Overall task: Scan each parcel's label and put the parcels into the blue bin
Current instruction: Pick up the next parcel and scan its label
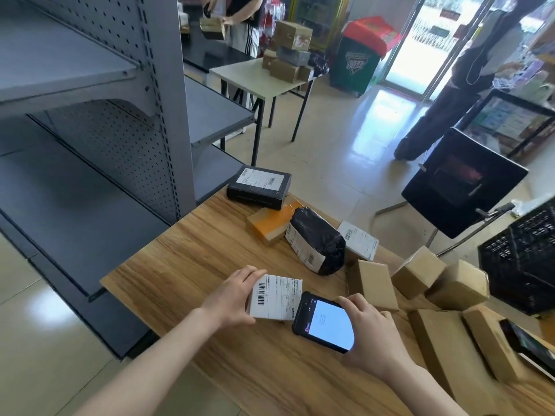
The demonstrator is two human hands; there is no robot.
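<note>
Parcel (277,297) gripped by left hand (232,295); right hand (368,328) apparently grips scanner (326,322).

Single head view, wide-angle, looking forward-down, close over wooden table (192,259), shop beyond

Left hand (231,295) curled in a grip, right hand (368,331) clasped, both forearms extended forward

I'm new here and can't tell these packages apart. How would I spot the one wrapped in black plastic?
Start at the wooden table and look toward its far end, past the hands. The black plastic parcel lies between an orange-taped carton and plain brown boxes. It alone is a soft, crinkled bag rather than a box, with a white label along its side.
</note>
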